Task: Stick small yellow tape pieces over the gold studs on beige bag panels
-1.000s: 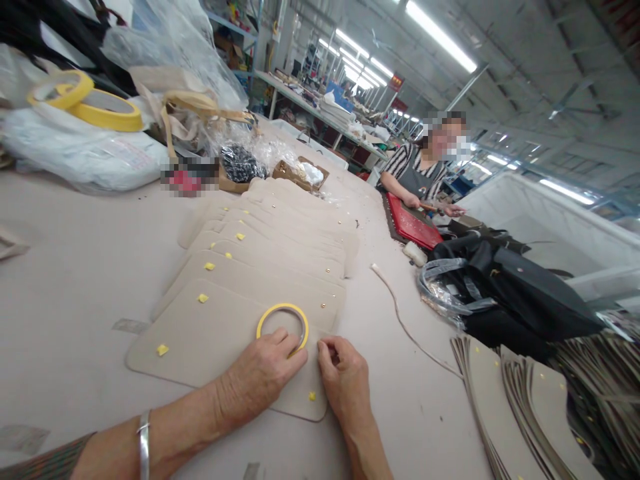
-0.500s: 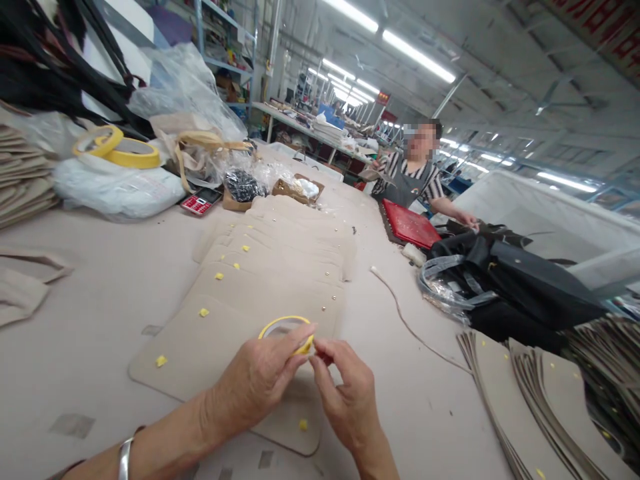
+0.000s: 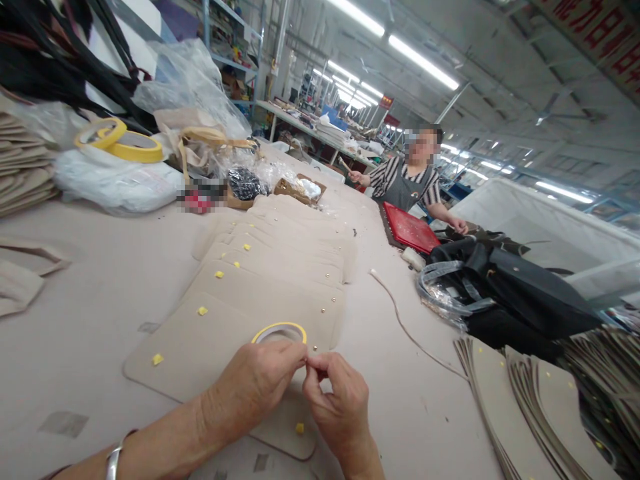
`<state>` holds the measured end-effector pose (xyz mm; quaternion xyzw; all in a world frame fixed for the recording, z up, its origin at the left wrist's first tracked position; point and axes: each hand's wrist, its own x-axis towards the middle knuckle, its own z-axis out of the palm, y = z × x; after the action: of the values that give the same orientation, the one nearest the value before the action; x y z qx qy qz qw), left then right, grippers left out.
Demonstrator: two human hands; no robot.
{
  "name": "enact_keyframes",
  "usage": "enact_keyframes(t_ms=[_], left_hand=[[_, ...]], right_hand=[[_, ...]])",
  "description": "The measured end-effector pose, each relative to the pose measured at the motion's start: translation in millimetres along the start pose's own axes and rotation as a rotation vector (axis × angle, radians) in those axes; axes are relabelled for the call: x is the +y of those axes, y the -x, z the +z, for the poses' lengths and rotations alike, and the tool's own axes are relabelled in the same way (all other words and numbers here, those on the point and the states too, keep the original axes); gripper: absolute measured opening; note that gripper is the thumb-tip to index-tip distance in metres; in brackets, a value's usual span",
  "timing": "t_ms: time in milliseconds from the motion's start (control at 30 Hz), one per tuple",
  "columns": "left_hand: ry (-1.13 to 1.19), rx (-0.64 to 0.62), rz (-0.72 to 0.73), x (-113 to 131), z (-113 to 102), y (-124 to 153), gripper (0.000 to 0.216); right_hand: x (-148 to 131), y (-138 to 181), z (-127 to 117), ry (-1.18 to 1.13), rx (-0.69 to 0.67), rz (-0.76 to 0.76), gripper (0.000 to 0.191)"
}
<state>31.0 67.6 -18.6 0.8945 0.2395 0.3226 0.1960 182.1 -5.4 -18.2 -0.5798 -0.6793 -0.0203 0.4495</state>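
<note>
My left hand [image 3: 255,387] is closed around the near side of a thin yellow tape roll [image 3: 280,329], holding it just above the nearest beige panel [image 3: 200,347]. Touching the left fingertips, my right hand [image 3: 335,400] pinches at the roll's edge; what sits between its fingertips is too small to make out. Small yellow tape squares [image 3: 157,359] mark the panel's corners. More beige panels [image 3: 280,260] lie overlapped in a row running away from me.
Two larger yellow tape rolls [image 3: 120,141] rest on a white bag at the far left. Another person [image 3: 410,180] works at a red mat [image 3: 411,230] across the table. Black bags [image 3: 505,287] and stacked beige pieces [image 3: 525,407] fill the right side. A cord [image 3: 400,320] crosses the table.
The tape roll, flat on the panel a second ago, has been lifted by my left hand. My right hand came up to its edge and now pinches there.
</note>
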Motion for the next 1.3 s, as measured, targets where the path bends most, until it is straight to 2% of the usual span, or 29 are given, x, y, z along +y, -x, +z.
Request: enact_keyframes(t_ms=[200, 300, 400, 500, 633, 767, 1000, 1200, 1300], left_hand=[[-0.077, 0.091, 0.149, 4.1, -1.0, -7.2, 0.027], [-0.050, 0.097, 0.194, 6.7, -1.0, -9.7, 0.026], [-0.167, 0.036, 0.131, -3.8, 3.6, -10.9, 0.023], [-0.342, -0.092, 0.053, -20.7, 11.3, -9.6, 0.016], [-0.406, -0.201, 0.038, -30.5, 19.6, -4.7, 0.011], [-0.372, -0.203, 0.049, -30.5, 25.4, 0.0, 0.011], [-0.342, -0.215, 0.019, -30.7, 26.3, -0.8, 0.010], [-0.316, -0.205, 0.002, -30.0, 25.6, -0.7, 0.012], [-0.316, -0.209, -0.004, -29.7, 24.2, -0.8, 0.013]], right_hand=[[3.5, -6.8, 1.3, -0.408, -0.074, 0.767, 0.014], [22.9, -12.1, -2.3, -0.535, -0.041, 0.982, 0.020], [43.9, -13.8, -6.8, -0.598, -0.151, 1.086, 0.030], [56.2, -12.3, -8.6, -0.578, -0.278, 1.092, 0.038], [58.9, -10.5, -7.1, -0.507, -0.349, 1.061, 0.038], [53.9, -11.5, -6.2, -0.411, -0.412, 0.986, 0.034], [43.3, -14.1, -4.9, -0.114, -0.483, 0.710, 0.027], [41.1, -8.1, 2.9, 0.025, -0.446, 0.515, 0.025], [41.5, -7.3, 6.5, 0.049, -0.418, 0.494, 0.025]])
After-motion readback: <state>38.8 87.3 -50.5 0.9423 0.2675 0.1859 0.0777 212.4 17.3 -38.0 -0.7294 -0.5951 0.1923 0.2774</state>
